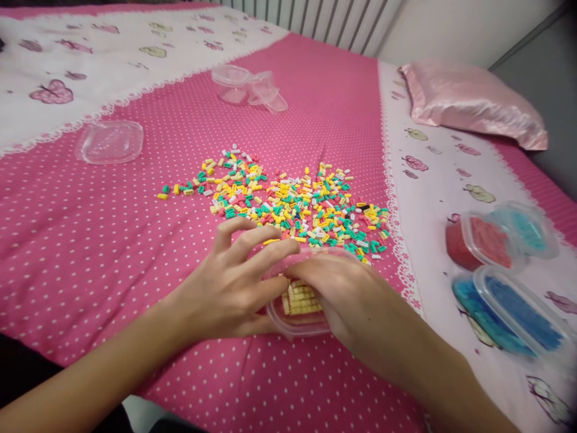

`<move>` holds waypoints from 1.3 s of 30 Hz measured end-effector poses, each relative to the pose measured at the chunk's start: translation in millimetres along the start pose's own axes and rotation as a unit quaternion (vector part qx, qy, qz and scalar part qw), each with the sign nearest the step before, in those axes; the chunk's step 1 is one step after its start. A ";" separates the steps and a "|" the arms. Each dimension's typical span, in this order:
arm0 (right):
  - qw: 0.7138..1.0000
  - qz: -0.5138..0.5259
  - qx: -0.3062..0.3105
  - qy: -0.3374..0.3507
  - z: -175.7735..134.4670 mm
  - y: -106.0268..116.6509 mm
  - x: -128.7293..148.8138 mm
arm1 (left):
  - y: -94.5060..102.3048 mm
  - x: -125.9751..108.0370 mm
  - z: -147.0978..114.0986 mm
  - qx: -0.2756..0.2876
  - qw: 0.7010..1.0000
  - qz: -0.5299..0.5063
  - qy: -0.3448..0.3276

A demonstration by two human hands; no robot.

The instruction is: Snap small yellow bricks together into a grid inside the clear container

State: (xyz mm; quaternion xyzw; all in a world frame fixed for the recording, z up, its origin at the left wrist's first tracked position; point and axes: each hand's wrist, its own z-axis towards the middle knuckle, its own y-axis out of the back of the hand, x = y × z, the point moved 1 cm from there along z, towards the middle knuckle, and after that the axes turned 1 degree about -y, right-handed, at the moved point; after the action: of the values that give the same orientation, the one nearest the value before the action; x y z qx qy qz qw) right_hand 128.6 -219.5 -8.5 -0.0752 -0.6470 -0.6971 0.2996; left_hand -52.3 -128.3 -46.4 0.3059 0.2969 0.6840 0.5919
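Note:
A clear plastic container point(300, 329) sits on the bed in front of me, with pale yellow toy bricks point(301, 299) lined up in rows inside. At its left side is my left hand point(241, 279), its thumb low along the wall and its index finger over the rim, the other fingers raised and apart. From the right, my right hand point(347, 288) reaches over the rim with its fingers bent down into the container. Its fingertips are mostly hidden, and what they pinch cannot be made out. Just beyond lies a loose heap of small coloured bricks point(288, 201).
A clear lid point(112, 142) lies at the left on the pink dotted bedspread point(180, 240). Further back stand clear tubs point(232, 84). At right are containers with red bricks point(489, 240), teal bricks point(527, 228) and blue bricks point(525, 310), below a pink pillow point(473, 102).

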 end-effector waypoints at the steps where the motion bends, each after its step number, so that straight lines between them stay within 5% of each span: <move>1: 1.000 -0.003 -0.001 -0.002 -0.1 0.0 0.5 | 0.9 0.1 0.6 0.002 1.000 0.009 -0.003; 15: 0.997 -0.050 0.013 -0.052 -11.6 22.0 -2.9 | 0.7 0.5 0.4 0.019 1.000 -0.006 0.004; 23: 0.977 -0.204 -0.068 -0.008 -9.3 12.6 -6.5 | 2.3 -0.4 3.2 0.026 1.000 -0.001 0.007; 30: 0.986 -0.162 0.031 -0.018 -7.4 15.0 -7.6 | 4.1 -0.7 3.6 0.024 1.000 0.004 0.004; 39: 0.990 -0.131 0.048 -0.026 -7.7 12.9 -10.0 | 3.3 -0.7 3.9 0.030 0.999 0.006 0.009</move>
State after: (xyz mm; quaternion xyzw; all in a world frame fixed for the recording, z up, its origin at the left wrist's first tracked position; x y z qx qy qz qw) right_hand 145.5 -223.4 -3.6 0.0064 -0.6915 -0.6964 0.1921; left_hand -51.3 -129.3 -41.5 0.3194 0.3207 0.6812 0.5754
